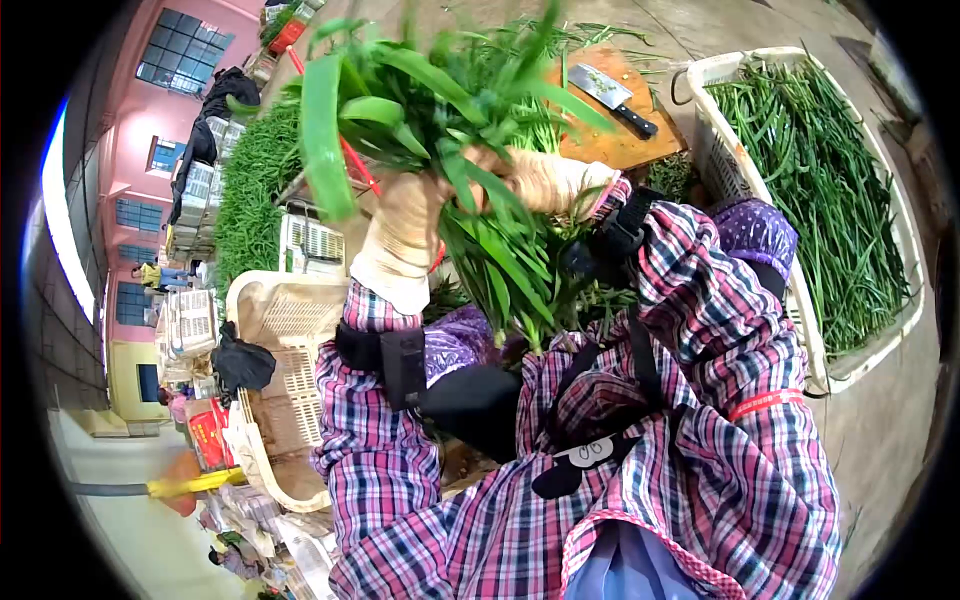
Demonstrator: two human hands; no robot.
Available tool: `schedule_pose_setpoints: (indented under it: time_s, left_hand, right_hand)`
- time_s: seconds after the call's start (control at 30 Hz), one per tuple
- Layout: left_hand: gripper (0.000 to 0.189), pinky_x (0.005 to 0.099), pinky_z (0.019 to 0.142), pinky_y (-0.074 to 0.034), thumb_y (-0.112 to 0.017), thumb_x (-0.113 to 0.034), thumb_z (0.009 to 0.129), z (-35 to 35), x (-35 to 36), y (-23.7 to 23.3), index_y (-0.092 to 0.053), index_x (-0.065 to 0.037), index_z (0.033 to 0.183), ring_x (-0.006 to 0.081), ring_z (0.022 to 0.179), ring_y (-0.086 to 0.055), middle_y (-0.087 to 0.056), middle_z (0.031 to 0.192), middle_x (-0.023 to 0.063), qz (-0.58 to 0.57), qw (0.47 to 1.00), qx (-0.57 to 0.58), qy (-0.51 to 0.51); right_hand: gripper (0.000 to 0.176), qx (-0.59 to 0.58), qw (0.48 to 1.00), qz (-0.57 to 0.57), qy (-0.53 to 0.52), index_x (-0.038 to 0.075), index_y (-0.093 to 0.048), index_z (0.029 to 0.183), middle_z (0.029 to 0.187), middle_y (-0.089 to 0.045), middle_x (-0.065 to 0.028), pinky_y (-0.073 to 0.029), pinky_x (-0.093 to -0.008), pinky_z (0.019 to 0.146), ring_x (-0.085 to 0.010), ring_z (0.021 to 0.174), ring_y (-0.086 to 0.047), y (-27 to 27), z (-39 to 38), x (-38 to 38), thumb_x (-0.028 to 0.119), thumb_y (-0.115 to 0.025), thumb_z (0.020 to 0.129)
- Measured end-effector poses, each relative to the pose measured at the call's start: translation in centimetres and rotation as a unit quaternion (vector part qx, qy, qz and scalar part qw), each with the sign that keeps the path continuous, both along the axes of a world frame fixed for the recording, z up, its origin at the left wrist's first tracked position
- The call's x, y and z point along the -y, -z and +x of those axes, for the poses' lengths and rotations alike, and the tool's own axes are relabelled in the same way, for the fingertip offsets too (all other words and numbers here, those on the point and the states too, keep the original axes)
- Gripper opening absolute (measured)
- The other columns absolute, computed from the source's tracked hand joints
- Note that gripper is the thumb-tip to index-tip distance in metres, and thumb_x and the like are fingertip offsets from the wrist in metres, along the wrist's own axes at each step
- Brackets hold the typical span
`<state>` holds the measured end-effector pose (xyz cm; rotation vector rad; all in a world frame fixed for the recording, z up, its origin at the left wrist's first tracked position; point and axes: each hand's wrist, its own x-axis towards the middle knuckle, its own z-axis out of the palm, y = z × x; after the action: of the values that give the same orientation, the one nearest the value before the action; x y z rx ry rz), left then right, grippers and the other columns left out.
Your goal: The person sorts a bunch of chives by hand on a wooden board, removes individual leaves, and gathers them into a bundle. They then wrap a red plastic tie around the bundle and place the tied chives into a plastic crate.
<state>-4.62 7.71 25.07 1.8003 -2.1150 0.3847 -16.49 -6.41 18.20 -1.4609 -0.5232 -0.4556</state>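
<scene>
Both of my hands, in cream-coloured gloves, are raised in front of me around a bunch of long flat green leaves (500, 260). On the left side, my left hand (408, 215) is closed around the bunch. My right hand (525, 180) grips it from the other side, its fingers partly covered by leaves. Leaf blades fan out above the hands, some blurred, and more hang down toward my lap. Beyond my right hand a cleaver (612, 97) with a black handle lies on a round wooden chopping board (610, 148).
At right stands a white plastic crate (800, 270) filled with long green leaves. A cream crate (290, 385) with slotted sides is at my left. Behind it are a heap of greens (255, 190), a black bag (243, 362) and stacked crates (188, 325). Other people are far off at left.
</scene>
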Motion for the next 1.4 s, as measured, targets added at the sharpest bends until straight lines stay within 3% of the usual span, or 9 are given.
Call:
schedule_pose_setpoints:
  time_s: [0.07, 0.1, 0.13, 0.23, 0.37, 0.6, 0.87, 1.1, 1.4]
  left_hand:
    - [0.023, 0.0268, 0.079, -0.049, -0.057, -0.008, 0.086, -2.2, -0.8, -2.0, -0.062, -0.006, 0.108, 0.0167, 0.093, -0.061, -0.064, 0.104, 0.0079, 0.051, 0.795, -0.603, -0.028]
    - [0.020, 0.0284, 0.085, -0.049, -0.056, -0.009, 0.088, -1.8, -1.6, -2.4, -0.061, -0.001, 0.106, 0.0168, 0.093, -0.061, -0.063, 0.104, 0.0108, 0.034, 0.788, -0.614, -0.031]
    - [0.020, 0.0364, 0.091, -0.049, -0.055, -0.009, 0.089, -1.4, -2.0, -2.9, -0.059, 0.003, 0.104, 0.0220, 0.089, -0.062, -0.063, 0.099, 0.0126, 0.005, 0.918, -0.388, -0.081]
    - [0.020, 0.0440, 0.093, -0.048, -0.052, -0.012, 0.090, 1.6, -3.3, -2.9, -0.057, 0.002, 0.103, 0.0254, 0.086, -0.061, -0.060, 0.086, 0.0114, -0.103, 0.548, -0.830, 0.002]
    - [0.018, 0.0432, 0.079, -0.052, -0.054, -0.017, 0.089, 5.0, -5.7, -1.1, -0.057, 0.001, 0.092, 0.0269, 0.080, -0.062, -0.063, 0.082, 0.0122, -0.206, 0.454, -0.865, -0.048]
    - [0.020, 0.0470, 0.086, -0.048, -0.056, -0.022, 0.088, 3.6, -6.7, -0.3, -0.055, -0.002, 0.086, 0.0232, 0.078, -0.060, -0.059, 0.081, 0.0073, -0.221, 0.430, -0.873, -0.059]
    - [0.022, 0.0456, 0.092, -0.045, -0.057, -0.023, 0.087, 2.8, -5.7, -1.0, -0.055, -0.001, 0.086, 0.0213, 0.079, -0.059, -0.060, 0.081, 0.0073, -0.214, 0.480, -0.848, -0.070]
    - [0.020, 0.0477, 0.089, -0.048, -0.057, -0.019, 0.087, 3.9, -5.9, -0.7, -0.057, -0.001, 0.096, 0.0243, 0.080, -0.061, -0.061, 0.082, 0.0089, -0.233, 0.429, -0.870, -0.067]
    - [0.017, 0.0548, 0.095, -0.042, -0.058, -0.018, 0.085, 6.0, -8.2, 0.4, -0.060, -0.001, 0.087, 0.0249, 0.083, -0.062, -0.063, 0.083, 0.0096, -0.284, 0.426, -0.857, -0.048]
  right_hand:
    - [0.041, -0.221, 0.953, -0.111, 0.177, 0.004, -0.058, 0.117, 0.112, -0.062, -0.0123, -0.045, -0.0312, 0.088, -0.0200, 0.105, -0.058, -2.7, -1.9, 0.0, 0.032, -0.061, 0.087]
    - [0.041, -0.194, 0.951, -0.069, 0.231, 0.004, -0.057, 0.118, 0.112, -0.062, -0.0118, -0.045, -0.0308, 0.089, -0.0205, 0.104, -0.058, -1.8, -2.0, 0.9, 0.032, -0.060, 0.088]
    - [0.042, -0.165, 0.945, -0.028, 0.281, 0.003, -0.056, 0.119, 0.112, -0.062, -0.0113, -0.044, -0.0304, 0.089, -0.0210, 0.103, -0.058, -0.5, -2.5, 2.1, 0.032, -0.059, 0.089]
    - [0.038, -0.176, 0.912, 0.115, 0.352, 0.000, -0.057, 0.117, 0.108, -0.063, -0.0092, -0.046, -0.0274, 0.086, -0.0173, 0.098, -0.060, 1.2, -6.2, 4.2, 0.027, -0.058, 0.090]
    - [0.030, -0.243, 0.874, 0.267, 0.326, -0.002, -0.058, 0.113, 0.098, -0.063, -0.0054, -0.050, -0.0237, 0.075, -0.0122, 0.084, -0.061, 2.8, -11.0, 3.8, 0.020, -0.055, 0.092]
    - [0.026, -0.371, 0.916, 0.124, 0.088, 0.002, -0.063, 0.107, 0.073, -0.062, -0.0014, -0.048, -0.0242, 0.057, -0.0095, 0.062, -0.057, 3.4, -14.2, -1.4, 0.019, -0.062, 0.088]
    - [0.033, -0.447, 0.868, -0.151, 0.153, 0.005, -0.067, 0.099, 0.078, -0.067, -0.0121, -0.049, -0.0331, 0.069, -0.0221, 0.073, -0.064, 2.3, -9.8, -3.9, 0.034, -0.064, 0.083]
    - [0.017, -0.471, 0.838, 0.269, 0.065, 0.004, -0.065, 0.088, 0.059, -0.059, -0.0027, -0.040, -0.0237, 0.038, -0.0113, 0.041, -0.051, 5.7, -6.6, -5.6, 0.020, -0.065, 0.084]
    - [0.012, -0.418, 0.837, 0.349, 0.057, 0.004, -0.061, 0.086, 0.061, -0.061, -0.0064, -0.046, -0.0252, 0.043, -0.0145, 0.045, -0.055, 6.5, -6.4, -6.5, 0.015, -0.064, 0.083]
